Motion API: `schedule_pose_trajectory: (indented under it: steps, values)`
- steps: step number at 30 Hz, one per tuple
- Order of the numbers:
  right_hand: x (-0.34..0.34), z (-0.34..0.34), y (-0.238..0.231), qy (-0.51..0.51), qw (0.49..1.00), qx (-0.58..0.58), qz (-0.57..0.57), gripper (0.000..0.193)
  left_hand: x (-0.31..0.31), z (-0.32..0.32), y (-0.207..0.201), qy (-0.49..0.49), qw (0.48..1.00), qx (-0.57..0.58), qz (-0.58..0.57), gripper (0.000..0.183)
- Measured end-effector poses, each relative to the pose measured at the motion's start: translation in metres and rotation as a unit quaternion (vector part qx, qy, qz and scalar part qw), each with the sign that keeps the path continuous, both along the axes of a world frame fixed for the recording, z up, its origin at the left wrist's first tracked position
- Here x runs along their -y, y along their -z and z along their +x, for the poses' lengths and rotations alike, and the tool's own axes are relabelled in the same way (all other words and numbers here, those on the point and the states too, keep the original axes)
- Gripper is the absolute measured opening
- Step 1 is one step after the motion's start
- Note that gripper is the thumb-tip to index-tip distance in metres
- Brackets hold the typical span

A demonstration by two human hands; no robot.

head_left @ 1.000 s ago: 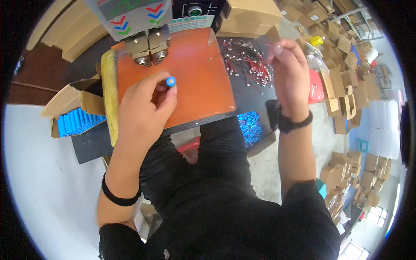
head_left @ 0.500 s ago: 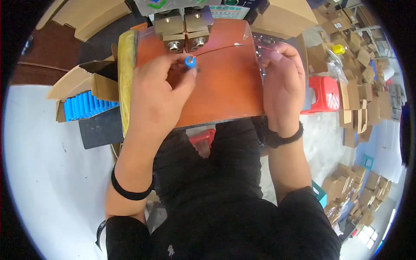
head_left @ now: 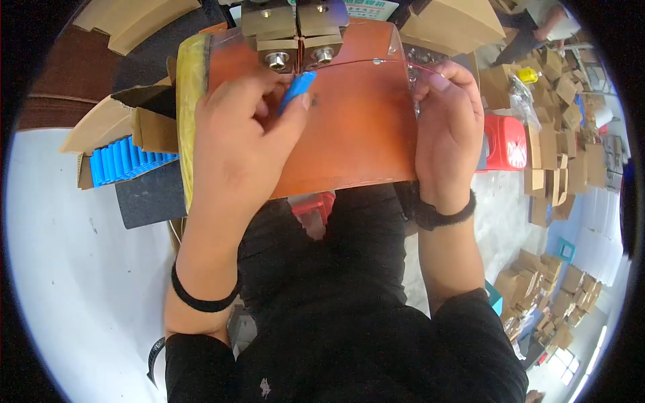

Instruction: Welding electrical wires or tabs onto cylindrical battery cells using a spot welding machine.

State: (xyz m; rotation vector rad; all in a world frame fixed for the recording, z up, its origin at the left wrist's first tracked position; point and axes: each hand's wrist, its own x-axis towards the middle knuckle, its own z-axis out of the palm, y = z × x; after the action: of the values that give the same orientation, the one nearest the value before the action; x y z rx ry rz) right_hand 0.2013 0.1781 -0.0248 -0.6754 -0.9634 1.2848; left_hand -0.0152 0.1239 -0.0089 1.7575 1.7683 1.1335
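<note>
Between the thumb and fingers of my left hand (head_left: 238, 131) is a blue cylindrical battery cell (head_left: 297, 91), tilted, its upper end just below the copper electrode tips (head_left: 299, 59) of a spot welder (head_left: 282, 30). A thin dark red wire (head_left: 349, 62) runs from near the cell's upper end across to my right hand (head_left: 449, 127), whose thumb and forefinger pinch it. A small silvery piece (head_left: 377, 61) sits along the wire. Whether the wire's end touches the cell cannot be made out. An orange-brown work board (head_left: 356, 134) lies under both hands.
An open cardboard box (head_left: 151, 127) of blue cells (head_left: 124, 162) stands at the left. Small metal bits (head_left: 422, 60) lie beyond the board's right edge, near a red plastic container (head_left: 505, 142). Cardboard boxes (head_left: 547, 161) fill the right. Another person (head_left: 537, 30) appears far right.
My left hand has tipped the cell from end-on to slanting, its side now showing, closer under the electrodes. My right hand has shifted slightly right with the wire. A person has appeared far right.
</note>
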Motion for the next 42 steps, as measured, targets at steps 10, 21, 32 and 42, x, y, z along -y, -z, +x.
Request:
schedule_pose_trajectory:
  steps: [10,21,32,42]
  values:
    - [0.005,0.001,0.001,0.025,1.000,-0.003,0.010,0.012,0.007,-0.007,-0.008,0.011,0.994,0.095,-0.062,0.027]
    - [0.003,-0.003,0.001,0.025,1.000,-0.001,0.016,0.010,-0.006,-0.002,-0.002,0.009,1.000,0.028,-0.008,0.031]
    - [0.003,0.000,0.003,0.020,0.998,0.050,0.025,0.011,-0.008,-0.003,-0.005,0.008,0.999,0.031,-0.043,0.036]
    - [0.002,0.001,0.004,0.035,0.999,0.028,0.017,0.009,-0.009,-0.005,0.000,0.023,0.999,0.025,-0.001,0.032]
